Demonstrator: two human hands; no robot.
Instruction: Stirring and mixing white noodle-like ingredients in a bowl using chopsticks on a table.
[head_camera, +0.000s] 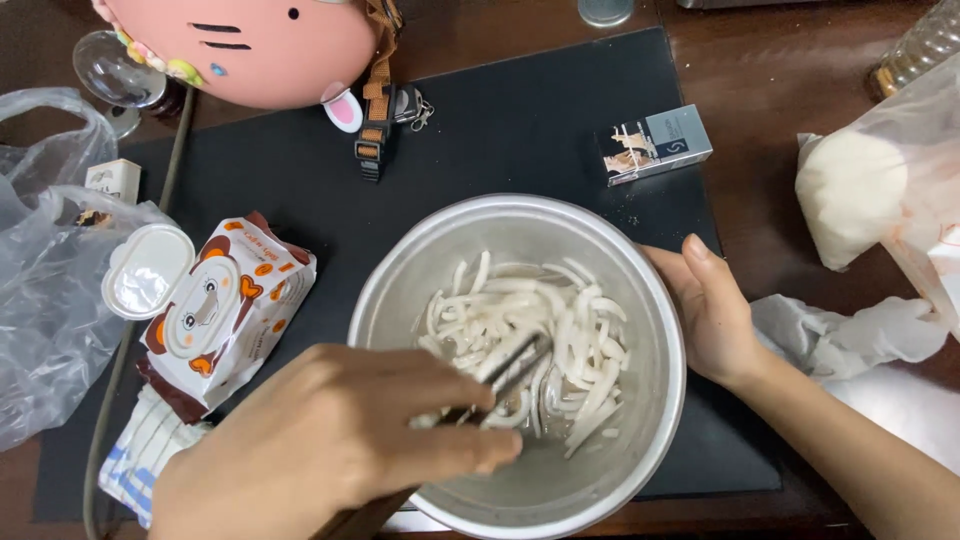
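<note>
1. Chopsticks (505, 372) pinched in left hand (340, 440), tips sunk among white strips (540, 340) low in bowl (400, 290); held slantwise, likely for stirring or lifting.
2. Right hand (715, 315) cupped flat against bowl's outer right rim, fingers not curled around anything, apparently steadying it.
3. Bowl resting on black mat (520, 120), near front table edge, strips heaped slightly right of centre.
4. Left of bowl: wipes pack (215, 310) with lid flipped open, touching nothing in bowl; clear bag (45, 290) beyond.
5. Behind: pink case (250, 45), strap (375, 110), small box (655, 145).
6. Right: bagged dough (850, 195), crumpled glove (850, 335) just beside wrist.
7. Nothing blocking bowl's mouth.
</note>
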